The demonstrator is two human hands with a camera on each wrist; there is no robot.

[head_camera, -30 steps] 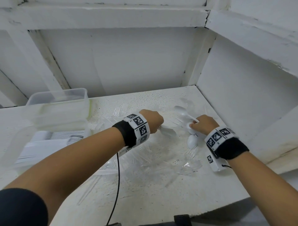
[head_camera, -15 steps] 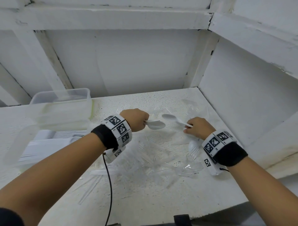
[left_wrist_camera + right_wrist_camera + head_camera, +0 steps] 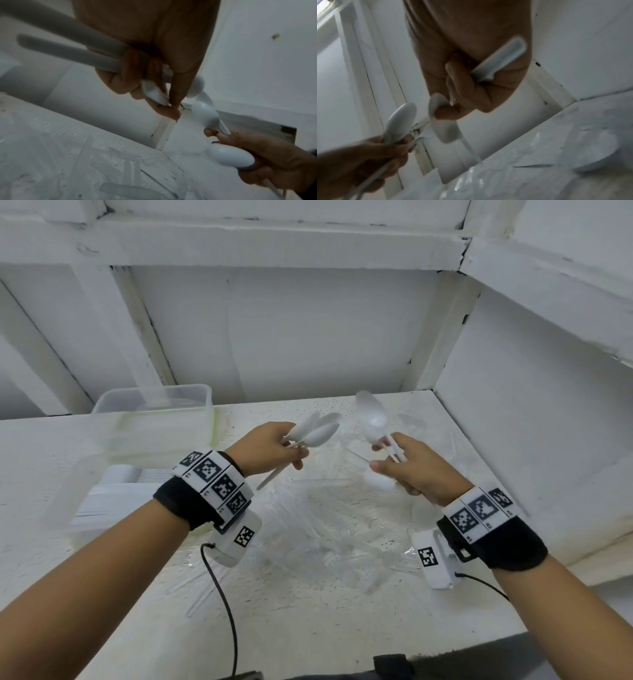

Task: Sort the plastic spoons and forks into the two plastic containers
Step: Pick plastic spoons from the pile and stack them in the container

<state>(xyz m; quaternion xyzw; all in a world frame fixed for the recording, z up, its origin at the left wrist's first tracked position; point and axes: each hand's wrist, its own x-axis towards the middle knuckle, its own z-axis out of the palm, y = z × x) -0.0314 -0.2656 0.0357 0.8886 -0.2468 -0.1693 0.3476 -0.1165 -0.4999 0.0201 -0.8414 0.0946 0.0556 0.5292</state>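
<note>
Both hands are raised above the table. My left hand (image 3: 291, 448) grips a small bunch of white plastic spoons (image 3: 317, 431) by their handles, bowls fanned toward the right. My right hand (image 3: 388, 457) holds white spoons (image 3: 371, 414) too, bowls pointing up. In the left wrist view the fingers (image 3: 130, 81) curl round the spoon handles (image 3: 72, 54). The right wrist view shows a spoon handle (image 3: 501, 59) in the palm. Clear plastic forks (image 3: 329, 529) lie piled on the table below. Two clear containers stand at the left, a far one (image 3: 150, 392) and a near one (image 3: 73, 487) with white cutlery inside.
The white table (image 3: 308, 611) sits in a corner, with a wall behind and another close on the right (image 3: 531, 440). A loose white spoon (image 3: 599, 155) lies on the table near the right wall. Black wrist cables (image 3: 226, 611) hang over the front edge.
Both hands have lifted off the cutlery pile with white spoons in them. The left hand now shows a bunch of spoons, and the right hand has tipped its spoons upright.
</note>
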